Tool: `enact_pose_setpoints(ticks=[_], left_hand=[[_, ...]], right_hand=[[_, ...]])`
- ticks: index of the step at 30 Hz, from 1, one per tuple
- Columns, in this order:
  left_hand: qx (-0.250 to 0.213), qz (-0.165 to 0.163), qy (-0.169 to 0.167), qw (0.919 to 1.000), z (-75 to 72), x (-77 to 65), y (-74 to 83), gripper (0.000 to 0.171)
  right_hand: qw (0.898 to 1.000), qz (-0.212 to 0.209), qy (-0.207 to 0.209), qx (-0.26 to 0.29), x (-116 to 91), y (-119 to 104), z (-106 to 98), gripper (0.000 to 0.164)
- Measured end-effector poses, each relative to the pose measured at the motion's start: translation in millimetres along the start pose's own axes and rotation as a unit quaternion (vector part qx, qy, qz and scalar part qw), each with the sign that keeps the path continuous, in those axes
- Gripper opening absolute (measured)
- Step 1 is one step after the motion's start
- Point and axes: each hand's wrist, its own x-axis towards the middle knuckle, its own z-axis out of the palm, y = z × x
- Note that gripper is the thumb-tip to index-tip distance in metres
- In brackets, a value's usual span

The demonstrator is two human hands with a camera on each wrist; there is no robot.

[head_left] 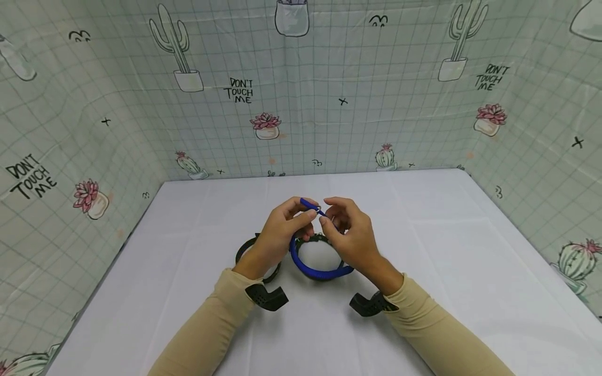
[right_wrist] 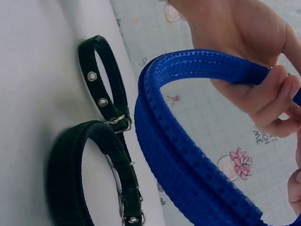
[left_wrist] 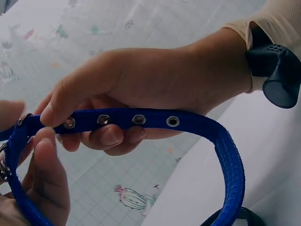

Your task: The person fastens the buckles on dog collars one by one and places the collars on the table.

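A blue pet collar (head_left: 314, 272) is held up above the table between both hands, its padded band hanging in a loop. My left hand (head_left: 282, 225) pinches the narrow strap between thumb and fingers, close to a row of metal eyelets (left_wrist: 138, 119). The right hand (head_left: 355, 237) grips the collar's other side, with its fingertips near a metal loop (left_wrist: 23, 119) that the strap passes by. Partly cut off in the left wrist view is more metal hardware (left_wrist: 4, 162). In the right wrist view, the right hand's fingers (right_wrist: 270, 96) curl over the blue strap.
Two dark collars lie on the white table (head_left: 188, 292): one (head_left: 239, 254) beside the left wrist, another (head_left: 319, 237) behind the blue loop. The right wrist view shows their dark padded band (right_wrist: 66, 183) and eyelets. Patterned cloth (head_left: 310, 141) walls the table's back and sides.
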Motion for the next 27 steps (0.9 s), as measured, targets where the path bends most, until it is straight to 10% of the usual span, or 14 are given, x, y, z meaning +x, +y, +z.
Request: enact_pose_setpoints(ticks=[16, 27], left_hand=[[-0.012, 0.061, 0.028, 0.9977, 9.9, -3.1, -3.3, 0.024], [-0.034, 0.081, 0.062, 0.9942, 10.4, -3.6, -2.6, 0.031]], right_hand=[[0.982, 0.130, -0.115, 0.072, -6.4, 19.1, -1.7, 0.024], [0.986, 0.128, -0.093, 0.049, -4.0, 15.0, -4.0, 0.017]])
